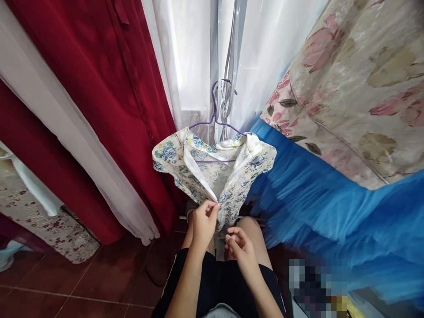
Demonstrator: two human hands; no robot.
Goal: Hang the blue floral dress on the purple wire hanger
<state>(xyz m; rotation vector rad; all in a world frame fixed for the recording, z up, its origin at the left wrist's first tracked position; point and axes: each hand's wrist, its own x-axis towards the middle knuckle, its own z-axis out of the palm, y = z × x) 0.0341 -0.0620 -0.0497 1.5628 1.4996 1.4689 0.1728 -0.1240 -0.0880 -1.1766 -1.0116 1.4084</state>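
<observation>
A cream garment with blue flowers hangs in front of me on a purple wire hanger. The hanger's hook is caught on the white door or window frame. My left hand pinches the edge of the garment's front at the bottom of its V-shaped neck opening. To the lower right, my right hand is held with fingers bent and apart, near the garment's lower part but not visibly gripping it. The garment's lower end is hidden behind my hands and knees.
Red curtains and a pale curtain hang at left. White sheer cloth covers the back. On the right hang a floral cloth and blue ruffled tulle. Brown floor tiles lie below; a blurred patch covers items at lower right.
</observation>
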